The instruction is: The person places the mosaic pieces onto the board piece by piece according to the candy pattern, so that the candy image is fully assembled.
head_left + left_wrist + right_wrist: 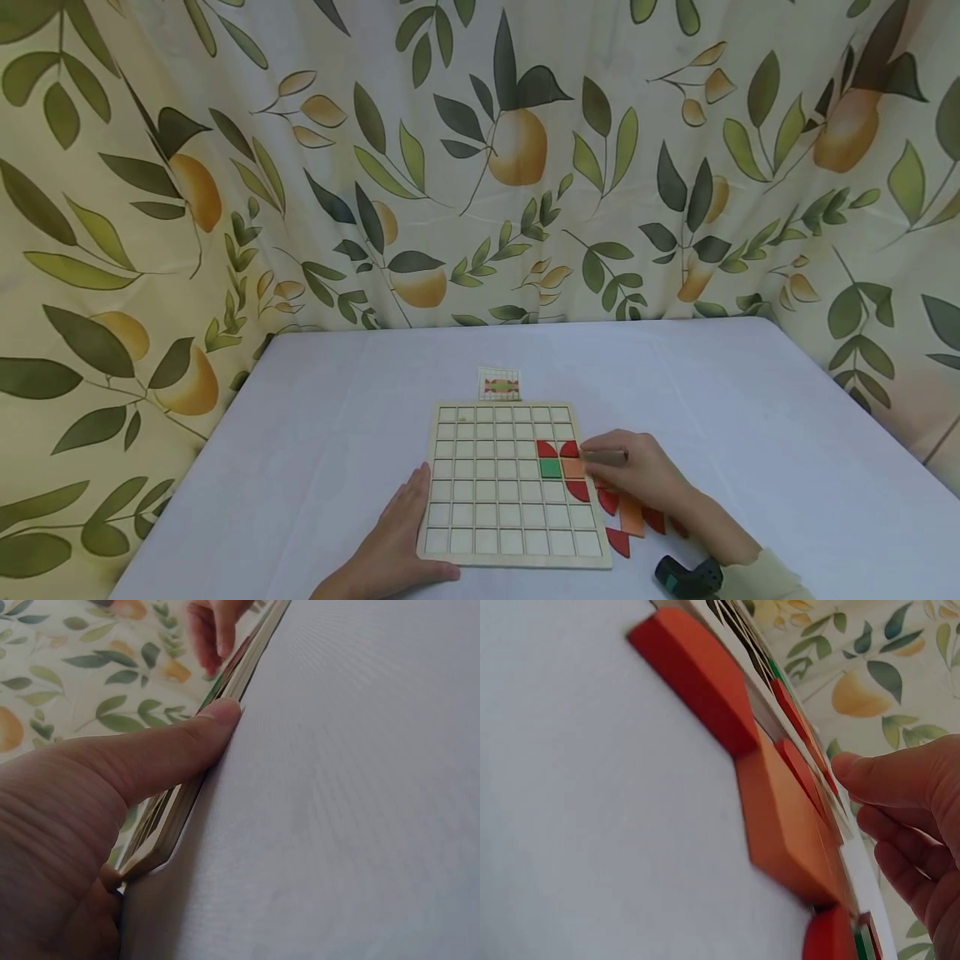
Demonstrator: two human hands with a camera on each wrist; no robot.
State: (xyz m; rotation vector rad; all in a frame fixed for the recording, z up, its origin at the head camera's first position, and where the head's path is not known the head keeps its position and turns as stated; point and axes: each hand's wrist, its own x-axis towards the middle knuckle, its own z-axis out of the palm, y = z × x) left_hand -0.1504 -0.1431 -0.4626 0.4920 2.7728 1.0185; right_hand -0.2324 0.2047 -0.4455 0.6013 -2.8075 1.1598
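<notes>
A wooden grid board [517, 561] lies on the table. My left hand [390, 533] holds its left side, thumb [176, 750] along the near edge. My right hand [645, 471] is at the board's right edge, its fingertips beside a red quarter-circle block [570, 450]; whether they pinch it is hidden. Next to that block is another red quarter-circle block [545, 449]. Below them a green square block [551, 468], an orange square block [573, 469] and a lower red quarter-circle block [577, 490] sit in cells.
Loose red blocks [618, 542] and orange blocks [632, 517] lie right of the board, partly under my right hand. A small pattern card [499, 385] lies beyond the far edge. A black device [688, 577] is by my right wrist. A printed curtain [480, 250] hangs behind.
</notes>
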